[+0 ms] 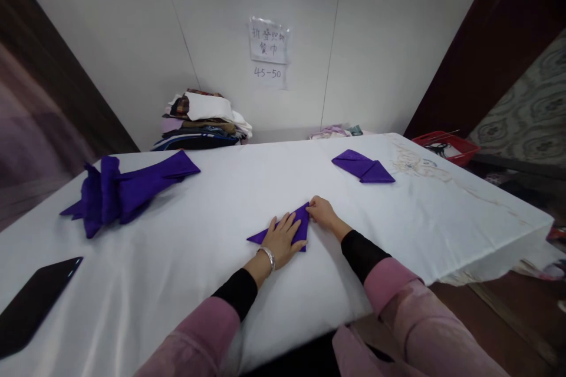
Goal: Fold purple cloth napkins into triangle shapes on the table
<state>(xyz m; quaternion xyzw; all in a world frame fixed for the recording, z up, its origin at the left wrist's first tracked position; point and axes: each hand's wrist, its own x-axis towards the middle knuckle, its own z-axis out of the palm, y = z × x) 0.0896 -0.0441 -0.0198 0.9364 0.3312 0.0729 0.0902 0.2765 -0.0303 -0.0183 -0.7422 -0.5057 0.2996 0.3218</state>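
Observation:
A purple cloth napkin [302, 214], folded to a narrow pointed shape, lies on the white tablecloth in front of me. Across its middle my left hand [282, 240] rests flat with the fingers spread, hiding part of the folds. My right hand [322, 212] pinches the napkin's upper right corner between thumb and fingertips. Farther back to the right lies another folded purple napkin [360, 166], apart from both hands. At the left sits a loose heap of purple napkins [132, 188].
A dark tablet [38, 300] lies at the table's left front. Behind the table are stacked clothes [206, 121] and a wall with a handwritten paper sign [268, 44]. A red basket [460, 147] stands past the right edge of the white tablecloth [186, 283].

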